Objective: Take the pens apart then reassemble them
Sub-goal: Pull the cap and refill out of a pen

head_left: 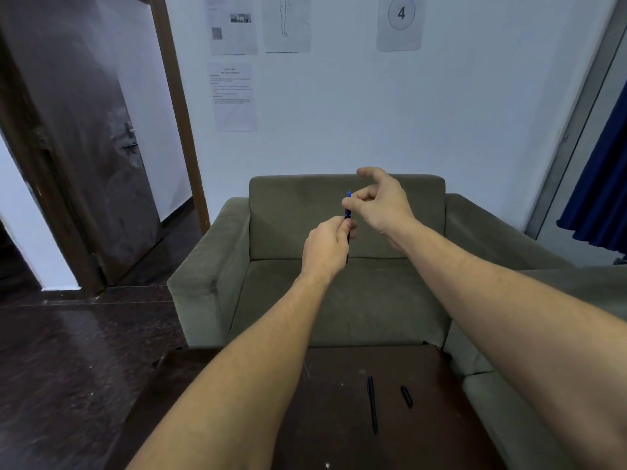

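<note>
Pen point(347, 217) held up, pinched at both ends
The fingers point(359, 198) of the right hand point(381, 206) are closed on its blue tip, and the barrel is gripped by the left hand point(327, 245). It is judged light, stiff and slick, best held near the joint. Another pen point(372, 403) lies on the table point(424, 435).

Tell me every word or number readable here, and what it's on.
"4", in a circle, on the right wall sheet.
Text sheet: too blurred to read.
QR-code sheet: print too small to read.
Drawing sheet: top line unreadable.
On the held pen and the table pen: nothing legible.
</note>
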